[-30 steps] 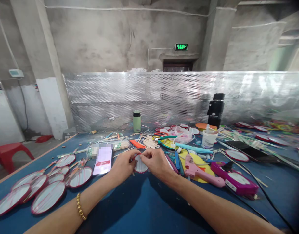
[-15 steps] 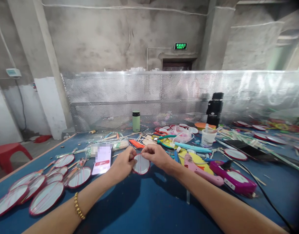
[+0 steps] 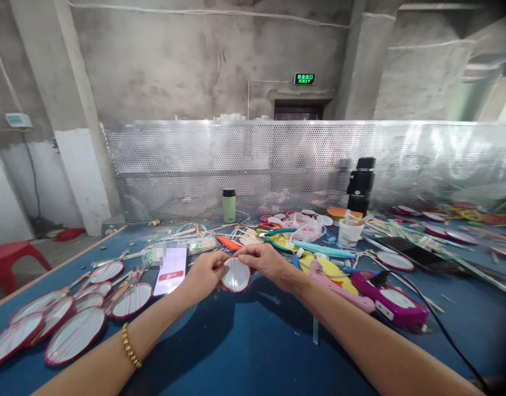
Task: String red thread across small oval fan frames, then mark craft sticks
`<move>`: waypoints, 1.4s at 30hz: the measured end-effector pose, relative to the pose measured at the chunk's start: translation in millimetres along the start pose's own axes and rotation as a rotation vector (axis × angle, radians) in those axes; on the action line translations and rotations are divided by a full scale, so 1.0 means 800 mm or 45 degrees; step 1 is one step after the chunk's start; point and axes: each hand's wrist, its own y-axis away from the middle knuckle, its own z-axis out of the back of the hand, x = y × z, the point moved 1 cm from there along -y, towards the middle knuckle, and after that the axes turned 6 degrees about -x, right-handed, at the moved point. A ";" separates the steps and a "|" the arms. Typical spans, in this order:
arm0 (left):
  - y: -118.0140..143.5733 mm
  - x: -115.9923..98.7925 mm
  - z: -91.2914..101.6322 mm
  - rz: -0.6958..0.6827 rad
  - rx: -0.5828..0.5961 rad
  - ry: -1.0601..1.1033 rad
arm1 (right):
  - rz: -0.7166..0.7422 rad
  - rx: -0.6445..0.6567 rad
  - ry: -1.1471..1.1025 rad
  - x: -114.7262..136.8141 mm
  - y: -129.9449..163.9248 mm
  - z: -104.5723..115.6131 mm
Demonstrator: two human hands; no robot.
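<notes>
A small round white disc with a red rim (image 3: 236, 276) is held up over the blue table, tilted towards me. My left hand (image 3: 209, 272) pinches its left edge between thumb and fingers. At the top right edge, my right hand (image 3: 265, 263) has its fingers closed on the same disc. A thin red line runs down the disc's face. What the fingertips press on at the top edge is too small to make out. Left of my left hand lies a phone (image 3: 170, 269) with its screen lit.
Several larger red-rimmed discs (image 3: 75, 334) lie at the left. Beyond my hands are a green bottle (image 3: 229, 207), a black flask (image 3: 360, 187), a white cup (image 3: 350, 233) and loose sticks. A pink glue gun (image 3: 339, 291) and a purple power strip (image 3: 391, 300) with a cable sit at right.
The whole view has shifted slightly. Both hands still hold the disc, and its face has turned a little with the fingers at its top edge.
</notes>
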 end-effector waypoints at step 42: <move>0.001 0.017 -0.010 0.224 0.035 -0.031 | 0.051 -0.163 1.273 -0.038 -0.042 0.050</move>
